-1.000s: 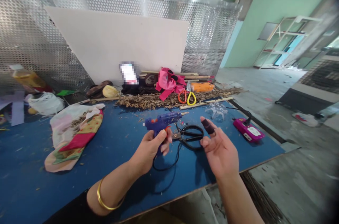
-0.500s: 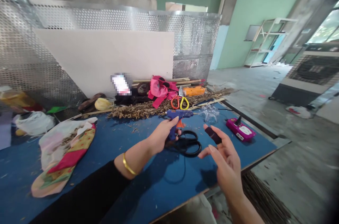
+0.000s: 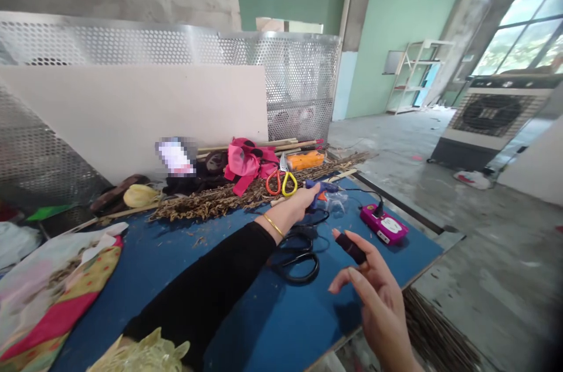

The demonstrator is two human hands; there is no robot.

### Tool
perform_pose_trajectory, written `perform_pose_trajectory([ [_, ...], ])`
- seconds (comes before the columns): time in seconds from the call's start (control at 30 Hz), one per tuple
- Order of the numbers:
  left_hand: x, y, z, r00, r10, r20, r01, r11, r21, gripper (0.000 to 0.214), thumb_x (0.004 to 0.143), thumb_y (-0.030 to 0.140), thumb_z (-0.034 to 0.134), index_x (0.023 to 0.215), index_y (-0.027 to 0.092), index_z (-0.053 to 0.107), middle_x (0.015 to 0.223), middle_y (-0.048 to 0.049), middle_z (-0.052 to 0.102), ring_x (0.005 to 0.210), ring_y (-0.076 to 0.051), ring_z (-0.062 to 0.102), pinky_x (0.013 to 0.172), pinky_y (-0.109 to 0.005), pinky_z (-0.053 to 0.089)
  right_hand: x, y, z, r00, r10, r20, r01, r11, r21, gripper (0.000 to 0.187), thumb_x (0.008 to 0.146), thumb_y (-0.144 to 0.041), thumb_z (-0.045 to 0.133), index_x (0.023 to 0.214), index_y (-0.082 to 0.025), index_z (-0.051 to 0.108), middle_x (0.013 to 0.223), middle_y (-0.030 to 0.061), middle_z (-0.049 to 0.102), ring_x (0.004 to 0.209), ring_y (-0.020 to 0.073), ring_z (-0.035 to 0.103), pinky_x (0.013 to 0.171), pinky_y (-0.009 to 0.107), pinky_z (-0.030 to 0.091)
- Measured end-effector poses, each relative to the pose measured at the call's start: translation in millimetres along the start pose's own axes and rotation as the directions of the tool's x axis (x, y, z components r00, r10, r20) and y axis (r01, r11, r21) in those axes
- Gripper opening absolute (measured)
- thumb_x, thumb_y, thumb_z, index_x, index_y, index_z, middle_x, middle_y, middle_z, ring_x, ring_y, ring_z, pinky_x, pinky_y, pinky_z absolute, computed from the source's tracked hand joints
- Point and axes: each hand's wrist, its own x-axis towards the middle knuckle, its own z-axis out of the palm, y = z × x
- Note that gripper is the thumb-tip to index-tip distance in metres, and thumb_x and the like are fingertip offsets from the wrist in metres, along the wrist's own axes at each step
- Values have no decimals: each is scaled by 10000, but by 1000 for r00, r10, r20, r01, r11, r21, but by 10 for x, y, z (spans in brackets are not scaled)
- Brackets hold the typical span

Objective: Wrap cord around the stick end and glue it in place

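Observation:
My left hand (image 3: 305, 200) reaches across the blue table (image 3: 237, 296) and is closed around a blue glue gun (image 3: 323, 185) with an orange trigger. The gun's nozzle points right, beside a clear plastic piece (image 3: 338, 203). Below that wrist lie black-handled scissors (image 3: 303, 272), partly hidden by the sleeve. My right hand (image 3: 378, 290) hovers over the table's near right edge with its fingers apart and nothing in them. Dark tape wraps one of its fingers. A purple power socket (image 3: 383, 224) with a black plug sits beyond this hand.
Dried stalks (image 3: 211, 199) lie along the back, with scissors with red and yellow handles (image 3: 281, 177), pink cloth (image 3: 246, 161) and an orange packet (image 3: 307, 160). Patterned cloth (image 3: 88, 296) covers the left. A pale petalled object (image 3: 147, 354) shows at the bottom. Twigs (image 3: 440, 331) lie below the table's right edge.
My left hand has carried the glue gun away from me to the far side, near the clear plastic. The right hand keeps nearly the same pose. The view has turned right.

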Motion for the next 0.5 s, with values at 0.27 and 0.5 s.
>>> perform_pose_trajectory([
  [0.27,266,82,214,985,-54,-165,125,879,460,574,859,625,425,766,121,681,821,-157,694,877,-311,648,750,-388,479,45,-3,32,998,64,-26,-61,995,73,443,823,-365,631,1246,-264,544,1255,131,613,541,130,626,574,320,498],
  [0.5,82,264,-106,982,82,-173,44,783,620,534,845,566,430,624,151,682,669,-142,688,807,-311,655,701,-354,454,121,-135,70,971,230,66,-239,932,272,402,837,-354,593,1221,-237,572,1338,119,562,534,83,584,554,260,443],
])
